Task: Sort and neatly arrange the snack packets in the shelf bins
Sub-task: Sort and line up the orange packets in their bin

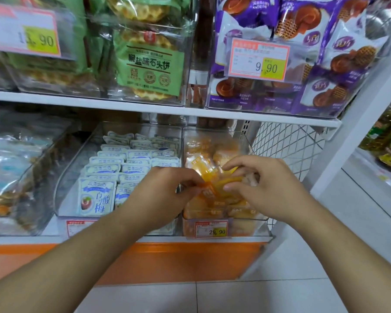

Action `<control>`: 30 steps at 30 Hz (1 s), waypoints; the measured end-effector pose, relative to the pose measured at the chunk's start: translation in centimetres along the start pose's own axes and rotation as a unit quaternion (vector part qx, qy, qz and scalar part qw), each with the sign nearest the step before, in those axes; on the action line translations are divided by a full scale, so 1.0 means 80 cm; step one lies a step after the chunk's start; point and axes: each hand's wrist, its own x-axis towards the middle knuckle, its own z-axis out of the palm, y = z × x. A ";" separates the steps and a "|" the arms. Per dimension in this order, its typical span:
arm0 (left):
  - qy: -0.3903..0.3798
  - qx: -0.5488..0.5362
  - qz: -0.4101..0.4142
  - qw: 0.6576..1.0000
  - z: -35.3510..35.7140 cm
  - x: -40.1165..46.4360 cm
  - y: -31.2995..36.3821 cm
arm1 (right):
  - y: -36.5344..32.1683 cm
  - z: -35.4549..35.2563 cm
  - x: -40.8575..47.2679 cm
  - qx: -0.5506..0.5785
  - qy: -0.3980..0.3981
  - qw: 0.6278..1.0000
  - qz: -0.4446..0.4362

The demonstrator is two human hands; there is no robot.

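Both hands reach into the clear bin (255, 219) at the right end of the lower shelf, which holds several orange snack packets (219, 206). My left hand (167, 190) pinches the left edge of one orange packet (215, 186) lying on top of the pile. My right hand (264, 184) grips the same packet from the right with thumb and fingers. The neighbouring clear bin (63, 195) to the left holds neat rows of white-and-blue packets (97, 197).
The upper shelf (145, 107) carries bins of green waffle packets (149, 62) and purple packets (303, 64) with price tags. A white wire mesh panel (287, 143) closes the shelf's right end. Another bin (20, 168) sits at lower left. White floor tiles lie below.
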 end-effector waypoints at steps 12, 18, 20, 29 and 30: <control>0.018 0.006 -0.050 0.999 0.014 0.001 -0.010 | 0.008 0.031 0.005 -0.088 -0.051 0.994 -0.040; -0.015 0.017 -0.036 0.999 0.016 -0.002 -0.022 | -0.006 0.076 0.003 -0.161 -0.184 0.969 -0.045; -0.022 0.036 0.000 0.999 0.018 -0.001 -0.023 | -0.004 0.078 0.004 -0.167 -0.194 0.965 -0.053; -0.069 0.208 0.090 0.972 0.036 -0.005 -0.049 | -0.002 0.075 0.015 -0.078 -0.248 0.965 -0.023; -0.074 0.217 0.089 0.969 0.035 -0.004 -0.049 | 0.004 0.071 0.020 0.006 -0.207 0.978 0.012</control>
